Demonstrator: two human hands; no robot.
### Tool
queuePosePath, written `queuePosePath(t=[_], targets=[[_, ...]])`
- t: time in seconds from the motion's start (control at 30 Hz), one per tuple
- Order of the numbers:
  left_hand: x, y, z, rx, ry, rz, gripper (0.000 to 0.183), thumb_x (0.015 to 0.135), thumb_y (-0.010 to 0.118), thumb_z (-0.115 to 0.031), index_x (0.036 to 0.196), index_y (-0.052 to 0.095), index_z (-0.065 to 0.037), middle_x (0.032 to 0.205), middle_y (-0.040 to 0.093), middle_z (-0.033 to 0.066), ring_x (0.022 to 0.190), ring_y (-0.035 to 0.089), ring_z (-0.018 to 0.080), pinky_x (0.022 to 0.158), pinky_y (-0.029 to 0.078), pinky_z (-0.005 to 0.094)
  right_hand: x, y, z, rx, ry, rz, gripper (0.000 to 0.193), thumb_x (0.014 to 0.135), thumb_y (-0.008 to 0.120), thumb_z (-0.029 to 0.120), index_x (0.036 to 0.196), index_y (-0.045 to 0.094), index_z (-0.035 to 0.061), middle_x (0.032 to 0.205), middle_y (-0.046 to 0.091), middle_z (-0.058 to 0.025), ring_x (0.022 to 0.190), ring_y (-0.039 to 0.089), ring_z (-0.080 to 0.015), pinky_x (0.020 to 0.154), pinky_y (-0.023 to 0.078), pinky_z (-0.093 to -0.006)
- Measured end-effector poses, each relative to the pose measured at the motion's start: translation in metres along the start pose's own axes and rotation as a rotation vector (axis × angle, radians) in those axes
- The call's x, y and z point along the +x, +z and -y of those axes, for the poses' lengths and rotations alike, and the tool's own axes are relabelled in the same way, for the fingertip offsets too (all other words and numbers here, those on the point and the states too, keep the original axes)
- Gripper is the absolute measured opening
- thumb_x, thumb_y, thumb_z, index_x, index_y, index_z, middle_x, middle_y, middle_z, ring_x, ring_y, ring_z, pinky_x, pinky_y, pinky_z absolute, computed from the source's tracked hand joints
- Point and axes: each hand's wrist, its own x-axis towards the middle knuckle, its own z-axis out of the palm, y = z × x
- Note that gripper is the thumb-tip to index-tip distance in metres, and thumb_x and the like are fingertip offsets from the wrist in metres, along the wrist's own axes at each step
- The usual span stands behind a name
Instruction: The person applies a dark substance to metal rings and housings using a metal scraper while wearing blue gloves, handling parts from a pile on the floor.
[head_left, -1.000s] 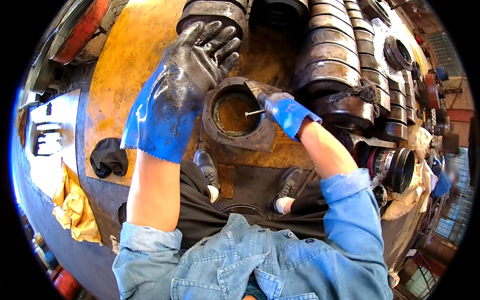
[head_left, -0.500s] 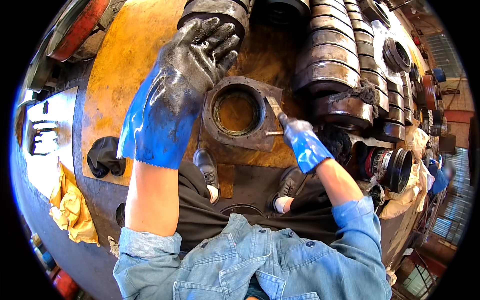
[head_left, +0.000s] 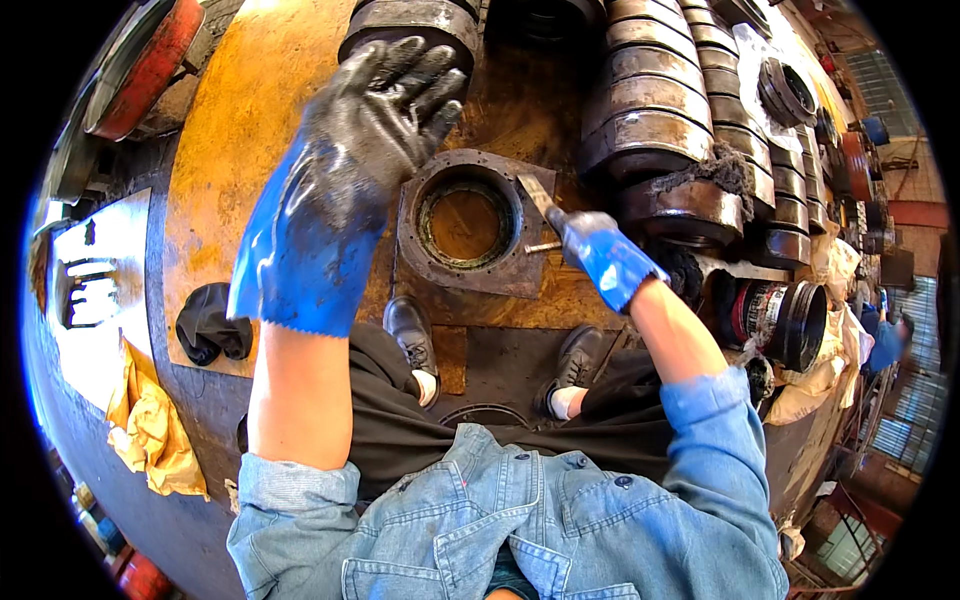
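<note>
My left hand, in a blue rubber glove blackened with grease, is raised with its fingers stretched out and apart, holding nothing. Below and to the right of it, a square dark metal flange with a round opening lies flat on the stained board. My right hand, gloved in the same blue, is closed round a flat-bladed scraper. The blade points toward the flange's upper right edge. A short bolt-like metal piece shows beside my right fingers, over the flange's edge; I cannot tell if the hand holds it.
Rows of stacked greasy metal rings fill the far right. A dark cylinder stands beyond my left hand. On the left lie a black cloth and yellow crumpled paper. A black bucket lies at right. Another person is at far right.
My right hand has moved slightly up and left with the scraper, whose blade now lies nearer the flange's upper right edge. My left hand stays raised and open, shifted a little left in the picture.
</note>
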Motion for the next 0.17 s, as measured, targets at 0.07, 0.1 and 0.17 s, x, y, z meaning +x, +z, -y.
queuePosePath(t=[0.07, 0.1, 0.17], targets=[[0.003, 0.000, 0.000, -0.009, -0.011, 0.016, 0.052, 0.103, 0.041, -0.045, 0.140, 0.048, -0.008, 0.139, 0.055, 0.0161, 0.126, 0.054, 0.0352, 0.104, 0.042, 0.0519, 0.020, -0.008, 0.004, -0.032, -0.026, -0.053, 0.046, 0.098, 0.046, 0.019, 0.144, 0.045, 0.0159, 0.102, 0.073, -0.0148, 0.097, 0.071, -0.0324, 0.075, 0.056, -0.0467], [0.004, 0.000, 0.001, -0.009, -0.012, 0.023, 0.054, 0.103, 0.042, -0.046, 0.141, 0.047, -0.008, 0.142, 0.053, 0.0158, 0.128, 0.053, 0.0354, 0.106, 0.040, 0.0522, 0.026, -0.014, 0.008, -0.022, -0.046, -0.034, 0.046, 0.098, 0.046, 0.018, 0.143, 0.046, 0.0161, 0.103, 0.073, -0.0148, 0.097, 0.071, -0.0321, 0.076, 0.056, -0.0464], [0.004, 0.000, 0.002, -0.007, -0.011, 0.027, 0.055, 0.103, 0.042, -0.047, 0.142, 0.046, -0.008, 0.145, 0.051, 0.0155, 0.130, 0.051, 0.0357, 0.107, 0.039, 0.0526, 0.039, -0.025, 0.020, 0.020, -0.085, -0.030, 0.044, 0.098, 0.046, 0.017, 0.141, 0.048, 0.0162, 0.105, 0.072, -0.0151, 0.099, 0.071, -0.0317, 0.079, 0.056, -0.0465]])
